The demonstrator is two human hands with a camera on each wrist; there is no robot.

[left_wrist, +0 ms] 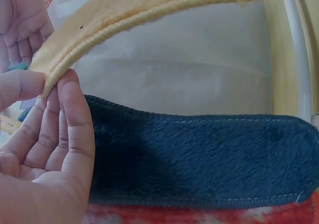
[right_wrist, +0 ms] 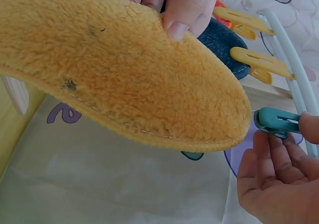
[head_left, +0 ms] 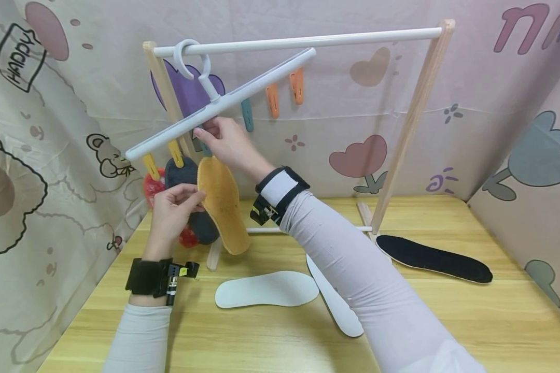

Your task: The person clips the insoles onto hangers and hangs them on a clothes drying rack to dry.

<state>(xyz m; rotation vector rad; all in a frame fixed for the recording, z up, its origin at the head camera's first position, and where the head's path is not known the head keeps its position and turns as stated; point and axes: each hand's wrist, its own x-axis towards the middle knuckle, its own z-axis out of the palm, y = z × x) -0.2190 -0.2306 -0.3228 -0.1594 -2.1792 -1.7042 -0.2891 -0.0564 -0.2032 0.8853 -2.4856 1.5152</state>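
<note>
A fuzzy yellow insole (head_left: 224, 202) hangs from my left hand (head_left: 172, 215), which pinches its side edge between thumb and fingers. Just under the tilted white hanger (head_left: 261, 81), my right hand (head_left: 233, 142) holds a teal clothespin (right_wrist: 275, 119) by its handles. In the right wrist view the clothespin's tip is right at the yellow insole's rounded end. Behind my left hand, a navy fuzzy insole (left_wrist: 199, 159) and a red one (head_left: 151, 187) hang from the hanger's low left end on yellow clothespins (head_left: 175, 154).
The hanger hooks over a white rod (head_left: 308, 41) on a wooden-post rack (head_left: 413, 124). Another teal clothespin (head_left: 247, 115) and two orange clothespins (head_left: 273, 101) hang along the hanger. On the table (head_left: 261, 347) lie two white insoles (head_left: 268, 289) and a black insole (head_left: 434, 258).
</note>
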